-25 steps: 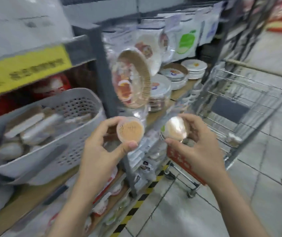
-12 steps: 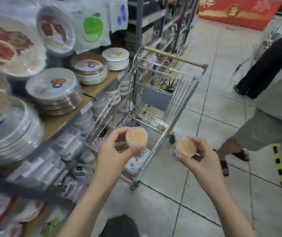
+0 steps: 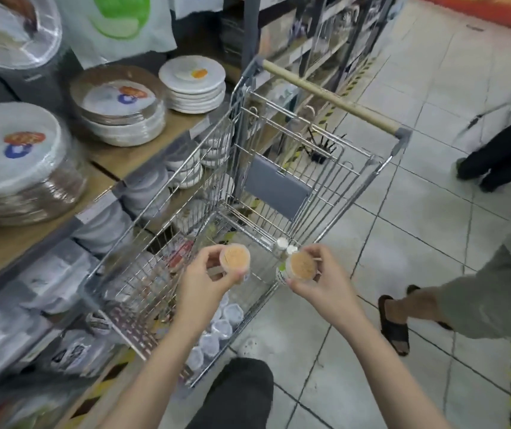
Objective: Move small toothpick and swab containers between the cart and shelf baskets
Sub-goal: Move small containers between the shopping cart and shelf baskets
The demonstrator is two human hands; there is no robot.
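My left hand grips a round clear toothpick container with tan toothpick ends showing, held over the wire shopping cart. A second toothpick container, with a green and white label, is pinched in my right hand above the cart's right rim. Several small clear round containers lie along the cart floor near its front. Two small white-capped containers stand in the cart just beyond my right hand.
Shelves on the left hold wrapped stacks of paper plates and bowls. A person in a grey garment and black sandal stands at the right; another in dark trousers is farther back. Tiled floor lies right of the cart.
The view has swung from the shelf basket to the cart. Both hands, still holding their containers, have come over the cart and lower toward it.
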